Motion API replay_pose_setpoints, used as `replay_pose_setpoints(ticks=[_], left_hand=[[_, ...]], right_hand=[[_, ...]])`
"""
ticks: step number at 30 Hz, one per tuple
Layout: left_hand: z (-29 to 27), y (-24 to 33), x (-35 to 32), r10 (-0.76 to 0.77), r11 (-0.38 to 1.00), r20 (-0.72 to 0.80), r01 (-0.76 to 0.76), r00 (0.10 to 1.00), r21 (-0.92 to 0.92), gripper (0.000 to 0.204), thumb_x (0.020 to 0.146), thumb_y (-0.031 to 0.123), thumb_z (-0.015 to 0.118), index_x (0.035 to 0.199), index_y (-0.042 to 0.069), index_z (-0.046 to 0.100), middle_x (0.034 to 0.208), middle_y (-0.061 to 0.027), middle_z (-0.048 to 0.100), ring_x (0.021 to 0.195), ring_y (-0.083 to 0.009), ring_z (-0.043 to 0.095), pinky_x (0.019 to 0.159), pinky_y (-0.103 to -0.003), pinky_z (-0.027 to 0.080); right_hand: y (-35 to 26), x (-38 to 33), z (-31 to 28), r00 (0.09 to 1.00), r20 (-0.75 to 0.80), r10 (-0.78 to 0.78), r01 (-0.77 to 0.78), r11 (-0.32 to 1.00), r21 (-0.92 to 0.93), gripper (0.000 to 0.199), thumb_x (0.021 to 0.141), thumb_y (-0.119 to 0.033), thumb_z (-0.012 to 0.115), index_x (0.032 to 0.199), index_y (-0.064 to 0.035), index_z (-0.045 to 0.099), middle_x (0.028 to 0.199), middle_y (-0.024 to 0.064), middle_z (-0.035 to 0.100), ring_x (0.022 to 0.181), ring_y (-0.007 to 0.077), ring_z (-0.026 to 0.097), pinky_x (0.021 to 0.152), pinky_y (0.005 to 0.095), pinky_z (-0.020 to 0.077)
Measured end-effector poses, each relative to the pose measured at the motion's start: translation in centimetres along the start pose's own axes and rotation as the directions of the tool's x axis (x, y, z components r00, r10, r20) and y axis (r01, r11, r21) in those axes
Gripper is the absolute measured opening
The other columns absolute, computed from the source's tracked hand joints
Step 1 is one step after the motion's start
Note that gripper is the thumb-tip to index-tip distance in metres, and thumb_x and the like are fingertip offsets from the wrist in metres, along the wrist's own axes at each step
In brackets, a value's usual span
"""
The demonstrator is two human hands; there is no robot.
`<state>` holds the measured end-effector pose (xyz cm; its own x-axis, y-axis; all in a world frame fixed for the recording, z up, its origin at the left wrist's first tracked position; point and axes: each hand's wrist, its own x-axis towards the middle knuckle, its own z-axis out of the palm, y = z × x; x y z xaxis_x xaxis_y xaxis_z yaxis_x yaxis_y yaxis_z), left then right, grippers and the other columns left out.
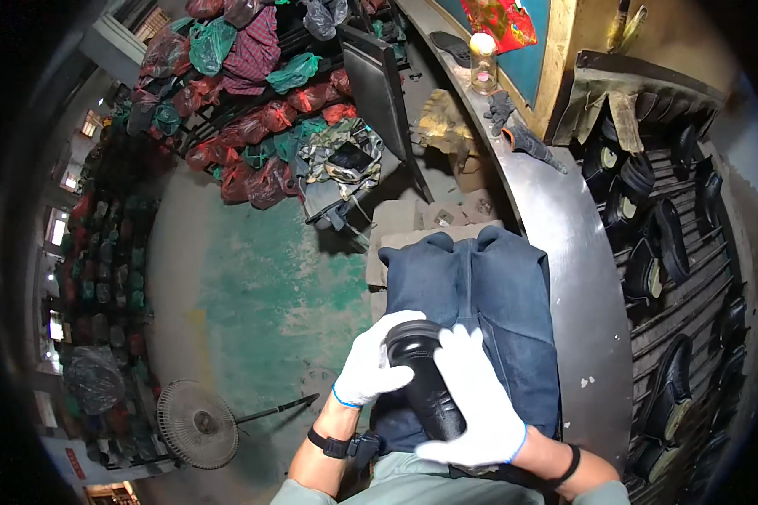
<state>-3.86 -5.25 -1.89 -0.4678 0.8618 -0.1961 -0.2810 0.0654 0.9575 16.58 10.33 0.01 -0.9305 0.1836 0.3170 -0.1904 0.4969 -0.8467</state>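
Note:
A glossy black leather shoe rests on my lap over blue work trousers. My left hand, in a white knit glove, is wrapped round the shoe's far end, thumb over its upper. Along the shoe's right side lies my right hand, gloved too, flat with fingers stretched out. It seems to touch the leather; its palm side is hidden.
A curved metal bench runs along my right, bearing a glass jar and dark gloves. Beyond it, a slatted rack holds several black shoes. A fan stands left; bagged goods are piled far left.

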Motion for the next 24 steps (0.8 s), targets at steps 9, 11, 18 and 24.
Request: replay_pose_setpoints(ticks=[9,11,18,24], left_hand=[[1.9,-1.0,0.8,0.037,0.975,-0.108,-0.06,0.993,-0.215,0.093,0.092,0.058,0.086,0.158,0.002,0.052,0.151,-0.0273,0.065,0.136,-0.0373,0.066,0.118,-0.048,0.051],[3.1,-0.5,2.2,0.129,0.941,0.018,-0.116,0.992,-0.317,0.088,0.106,0.075,0.05,0.159,0.004,0.051,0.156,-0.0339,0.058,0.139,-0.0447,0.063,0.119,-0.055,0.051],[5.5,0.2,3.6,0.072,0.972,0.201,-0.023,0.977,-0.232,0.077,0.108,0.067,0.051,0.135,-0.005,0.065,0.129,-0.0302,0.071,0.129,-0.044,0.067,0.119,-0.058,0.048],[7.4,1.4,4.6,0.12,0.986,0.193,-0.094,0.974,-0.138,0.061,0.105,0.061,0.062,0.111,0.001,0.066,0.109,-0.0198,0.07,0.106,-0.0372,0.07,0.108,-0.059,0.053]], right_hand=[[1.1,-7.6,1.0,0.973,0.004,0.233,-0.229,0.955,0.189,0.116,0.071,-0.025,0.093,0.165,0.0113,0.034,0.16,0.0397,0.043,0.149,0.0545,0.047,0.126,0.0563,0.0392],[2.6,-8.0,-0.6,0.98,0.049,0.193,-0.197,0.906,0.375,0.117,0.072,-0.021,0.091,0.166,0.0112,0.03,0.161,0.0312,0.045,0.151,0.0471,0.048,0.129,0.051,0.0364],[1.2,-9.4,-0.7,0.953,0.005,0.303,-0.291,0.911,0.291,0.114,0.069,-0.023,0.088,0.166,0.0053,0.035,0.16,0.0336,0.044,0.147,0.0537,0.048,0.125,0.0565,0.0415],[1.5,-9.8,-1.5,0.97,-0.069,0.233,-0.204,0.936,0.286,0.113,0.069,-0.019,0.086,0.168,0.0034,0.035,0.157,0.0316,0.047,0.141,0.0501,0.053,0.119,0.0546,0.047]])
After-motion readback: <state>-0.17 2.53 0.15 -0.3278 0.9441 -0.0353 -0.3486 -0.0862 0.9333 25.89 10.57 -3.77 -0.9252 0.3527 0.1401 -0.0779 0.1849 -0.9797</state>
